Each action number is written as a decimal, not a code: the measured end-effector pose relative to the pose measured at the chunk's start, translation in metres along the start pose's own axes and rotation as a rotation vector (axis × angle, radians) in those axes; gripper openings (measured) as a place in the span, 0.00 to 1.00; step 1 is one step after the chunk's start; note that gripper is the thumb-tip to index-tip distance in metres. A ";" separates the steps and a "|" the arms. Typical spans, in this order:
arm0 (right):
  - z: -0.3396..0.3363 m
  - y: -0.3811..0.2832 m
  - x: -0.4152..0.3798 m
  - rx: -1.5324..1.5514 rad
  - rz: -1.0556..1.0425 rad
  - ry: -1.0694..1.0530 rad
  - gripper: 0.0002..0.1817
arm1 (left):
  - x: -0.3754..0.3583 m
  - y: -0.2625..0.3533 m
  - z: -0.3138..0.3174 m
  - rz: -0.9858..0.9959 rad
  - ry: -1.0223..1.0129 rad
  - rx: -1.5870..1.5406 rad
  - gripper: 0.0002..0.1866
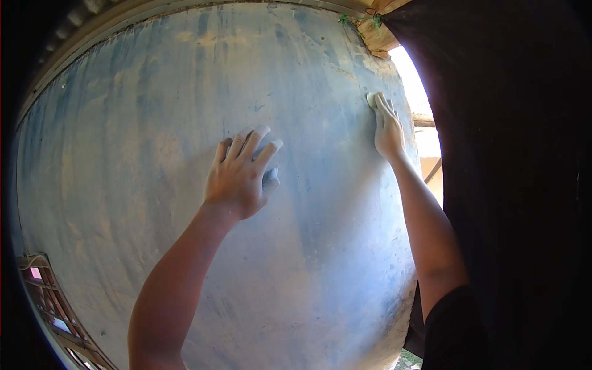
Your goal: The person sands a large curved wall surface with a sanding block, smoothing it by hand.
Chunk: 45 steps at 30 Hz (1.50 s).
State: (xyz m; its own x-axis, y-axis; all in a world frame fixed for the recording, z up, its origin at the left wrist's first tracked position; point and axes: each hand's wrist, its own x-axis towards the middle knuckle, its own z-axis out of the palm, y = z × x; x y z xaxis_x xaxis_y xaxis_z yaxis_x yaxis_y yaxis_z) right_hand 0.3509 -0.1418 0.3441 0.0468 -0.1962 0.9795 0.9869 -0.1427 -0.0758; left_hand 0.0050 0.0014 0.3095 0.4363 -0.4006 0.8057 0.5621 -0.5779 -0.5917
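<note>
A large plastered wall [296, 246], streaked blue-grey and white, fills most of the view. Against its middle rests my left hand [242, 169], open with the fingers spread and the fingertips coated in white dust. Higher up, near the wall's right edge, my right hand [388, 126] lies along the surface with its fingers close together, whitened too. Under those fingers a small pale flat pad [371, 100] sticks out on the left side, pressed to the wall; the rest of it is hidden by the hand.
A dark cloth [512, 154] hangs along the right side. Bright daylight shows between it and the wall's edge. At lower left is a barred window opening [61, 314]. A wooden beam [376, 37] with a green sprig [377, 20] meets the top right corner.
</note>
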 end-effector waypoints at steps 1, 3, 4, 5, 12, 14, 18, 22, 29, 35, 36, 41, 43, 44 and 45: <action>0.011 -0.013 0.007 0.009 0.069 0.022 0.26 | 0.000 0.001 0.001 -0.005 -0.012 -0.005 0.24; 0.022 -0.039 -0.001 0.102 0.058 0.039 0.25 | -0.001 0.002 0.003 -0.015 0.033 0.012 0.24; 0.022 -0.057 -0.014 0.076 -0.029 -0.006 0.25 | -0.002 0.002 0.002 -0.018 0.035 0.002 0.24; 0.019 -0.070 -0.032 0.051 -0.115 -0.052 0.25 | -0.003 0.001 0.000 -0.017 0.029 -0.004 0.24; -0.001 -0.001 -0.028 0.070 -0.090 -0.064 0.24 | -0.006 0.001 0.000 -0.019 0.009 -0.016 0.24; 0.003 -0.001 -0.003 0.052 -0.014 -0.037 0.24 | -0.007 0.000 0.004 -0.009 -0.006 -0.018 0.25; 0.023 -0.041 -0.013 0.038 0.045 0.018 0.25 | -0.009 0.003 0.000 -0.006 -0.009 -0.023 0.27; 0.005 -0.091 -0.080 0.133 -0.277 -0.196 0.26 | -0.011 0.003 0.001 0.000 -0.008 -0.033 0.27; -0.027 -0.095 -0.194 0.151 -0.323 -0.203 0.26 | -0.009 0.005 0.001 -0.002 0.013 -0.068 0.25; -0.015 -0.124 -0.176 0.035 -0.347 -0.377 0.31 | -0.010 0.003 0.004 0.040 0.039 -0.056 0.25; -0.009 -0.125 -0.162 -0.063 -0.337 -0.351 0.30 | -0.009 0.002 0.003 0.035 0.038 -0.058 0.24; 0.015 -0.065 -0.048 -0.117 -0.017 -0.155 0.29 | -0.009 0.001 0.005 0.052 0.040 -0.073 0.22; 0.024 -0.036 -0.008 -0.126 0.105 -0.093 0.30 | -0.009 0.002 0.005 0.055 0.046 -0.072 0.22; 0.024 -0.038 -0.005 -0.134 0.109 -0.087 0.30 | -0.008 0.003 0.003 0.043 0.032 -0.062 0.23; 0.028 -0.046 -0.004 -0.141 0.109 -0.083 0.30 | -0.008 0.004 0.002 0.030 0.017 -0.056 0.24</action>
State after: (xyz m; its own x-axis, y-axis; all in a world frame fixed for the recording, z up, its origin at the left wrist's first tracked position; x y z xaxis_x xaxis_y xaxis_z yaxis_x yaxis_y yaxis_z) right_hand 0.3098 -0.1075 0.3486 0.1705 -0.1385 0.9756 0.9440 -0.2610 -0.2021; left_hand 0.0054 0.0038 0.3008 0.4402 -0.4304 0.7880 0.5085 -0.6038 -0.6139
